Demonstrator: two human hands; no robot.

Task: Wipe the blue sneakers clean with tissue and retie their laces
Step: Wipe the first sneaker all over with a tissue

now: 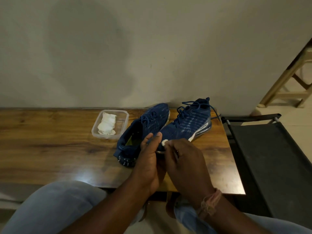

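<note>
Here, the right sneaker's toe is gripped by the left hand; a tissue is pinched against it by the right hand.

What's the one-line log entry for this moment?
stage: wiping | left hand: grips toe of right-side sneaker | right hand: pinches tissue at toe | other sneaker: on table | laces: loose

Grey wall, wooden table, black chair.
</note>
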